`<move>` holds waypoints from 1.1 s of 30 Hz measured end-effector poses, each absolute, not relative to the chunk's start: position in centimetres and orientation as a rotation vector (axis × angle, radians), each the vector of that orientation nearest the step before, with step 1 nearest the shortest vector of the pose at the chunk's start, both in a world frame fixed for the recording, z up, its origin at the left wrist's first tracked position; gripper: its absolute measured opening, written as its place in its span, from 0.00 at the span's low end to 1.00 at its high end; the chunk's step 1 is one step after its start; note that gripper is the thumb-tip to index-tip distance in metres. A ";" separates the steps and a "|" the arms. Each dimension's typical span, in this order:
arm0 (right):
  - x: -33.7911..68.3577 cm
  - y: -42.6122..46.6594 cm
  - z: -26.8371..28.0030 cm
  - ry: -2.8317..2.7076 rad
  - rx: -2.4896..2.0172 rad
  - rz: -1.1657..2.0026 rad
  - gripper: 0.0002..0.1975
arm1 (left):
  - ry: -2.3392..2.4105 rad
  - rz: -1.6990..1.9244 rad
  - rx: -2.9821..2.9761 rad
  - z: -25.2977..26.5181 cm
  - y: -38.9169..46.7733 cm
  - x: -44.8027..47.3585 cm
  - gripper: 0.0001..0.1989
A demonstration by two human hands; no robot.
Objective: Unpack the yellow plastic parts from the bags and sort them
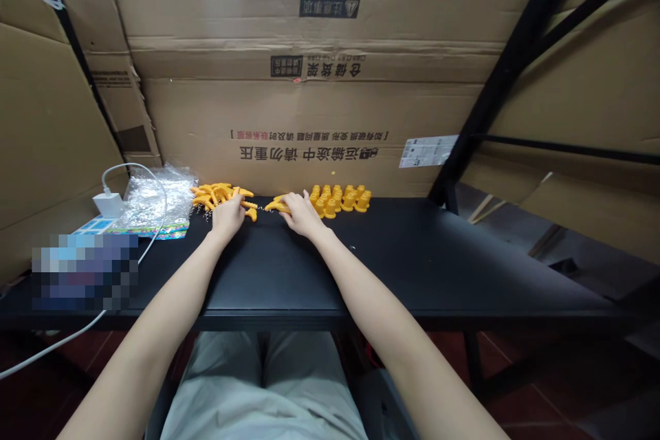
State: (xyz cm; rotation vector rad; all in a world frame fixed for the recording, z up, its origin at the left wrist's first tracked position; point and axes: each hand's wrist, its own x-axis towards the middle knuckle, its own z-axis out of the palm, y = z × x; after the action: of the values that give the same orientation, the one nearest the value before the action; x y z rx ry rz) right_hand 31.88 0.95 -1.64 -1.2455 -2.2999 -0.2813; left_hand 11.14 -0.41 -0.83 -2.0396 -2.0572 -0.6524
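My left hand (228, 215) is at the right side of a loose pile of yellow curved plastic pieces (211, 194). Its fingers are closed, with the end of a yellow plastic piece (250, 205) jutting out from them. My right hand (302, 214) pinches another yellow curved piece (276, 205), whose tip points left. Tiny coiled metal bits (262, 208), like springs, show between the two hands. Just right of my right hand stand several yellow stepped, cup-like plastic pieces (331, 201) in close rows; my hand partly hides the nearest ones.
Clear plastic bags (157, 196) lie left of the pile, beside a white charger (108, 205) with a white cable. A blurred-out object (85, 271) rests at the black table's (402, 268) left front. Cardboard (309, 106) walls the back, and a black metal post (495, 75) rises at right.
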 end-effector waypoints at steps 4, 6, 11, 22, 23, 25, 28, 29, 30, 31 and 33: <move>32.3 1.3 -1.8 -2.278 -1.229 -0.201 0.10 | -2.057 -0.732 -1.983 -1.1 0.0 10.0 0.19; 32.3 1.5 -2.1 -2.290 -1.189 -0.175 0.10 | -1.992 -0.770 -1.982 -1.4 0.4 9.5 0.19; 32.1 1.7 -2.6 -2.267 -1.151 -0.193 0.09 | -1.902 -0.810 -2.048 -2.8 1.6 8.5 0.21; 36.1 3.8 -1.8 -1.383 -1.368 -0.331 0.20 | -1.924 -0.589 -2.186 -4.6 2.0 8.8 0.32; 36.9 4.1 -2.0 -1.307 -1.421 -0.319 0.20 | -1.912 -0.586 -2.191 -4.6 2.0 8.7 0.32; 38.5 4.7 -2.7 -1.164 -1.512 -0.267 0.21 | -1.897 -0.597 -2.191 -4.7 2.1 8.6 0.32; 40.5 5.4 -4.0 -0.997 -1.628 -0.109 0.19 | -1.894 -0.606 -2.182 -4.8 2.2 8.6 0.31; 40.9 5.6 -4.4 -0.962 -1.653 -0.058 0.19 | -1.901 -0.601 -2.180 -4.8 2.3 8.6 0.30; 41.3 5.8 -4.8 -0.942 -1.673 -0.016 0.19 | -1.911 -0.593 -2.181 -4.7 2.3 8.7 0.30; 41.5 6.1 -5.2 -0.929 -1.689 0.017 0.18 | -1.921 -0.584 -2.184 -4.7 2.4 8.7 0.29; 41.6 6.6 -5.8 -0.926 -1.704 0.054 0.17 | -1.933 -0.572 -2.199 -4.7 2.4 8.8 0.27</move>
State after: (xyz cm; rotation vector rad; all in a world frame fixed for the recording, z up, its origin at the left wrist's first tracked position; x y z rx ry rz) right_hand 41.61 6.57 -5.84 -1.7038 -0.9261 0.0537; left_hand 8.80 2.44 -4.68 -2.1993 -1.9329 -0.5717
